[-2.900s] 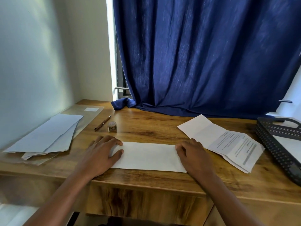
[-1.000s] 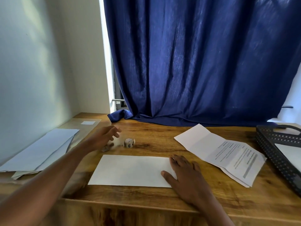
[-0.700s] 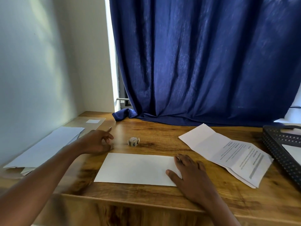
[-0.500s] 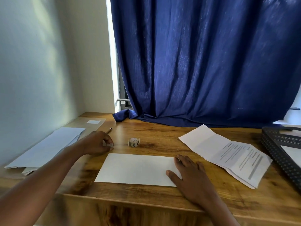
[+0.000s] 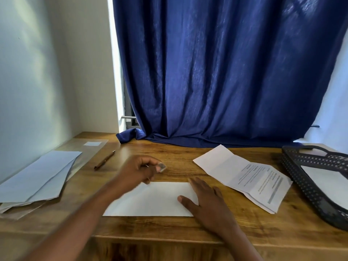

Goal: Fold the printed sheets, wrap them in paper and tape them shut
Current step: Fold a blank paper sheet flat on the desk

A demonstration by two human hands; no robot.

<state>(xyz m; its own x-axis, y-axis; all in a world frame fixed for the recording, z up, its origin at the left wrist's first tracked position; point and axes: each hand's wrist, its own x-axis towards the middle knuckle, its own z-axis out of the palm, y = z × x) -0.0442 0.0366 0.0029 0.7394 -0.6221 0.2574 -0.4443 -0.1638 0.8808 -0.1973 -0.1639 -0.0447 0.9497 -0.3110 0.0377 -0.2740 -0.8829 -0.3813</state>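
1. The left hand (image 5: 138,171) is motion-blurred; the small object (image 5: 161,167) at its fingers (image 5: 150,164) is too smeared to identify.
2. The right hand (image 5: 208,201) covers the right end of the folded white paper (image 5: 150,199).
3. Print on the creased sheets (image 5: 244,176) is too small to read.
4. The black basket (image 5: 308,185) is cut off by the right edge.
5. The paper stack (image 5: 37,176) runs off the left edge.

The left hand (image 5: 138,171) reaches forward, blurred, fingers (image 5: 150,162) curled around something small. The right hand (image 5: 205,201) lies palm down with fingers spread, thumb pointing left.
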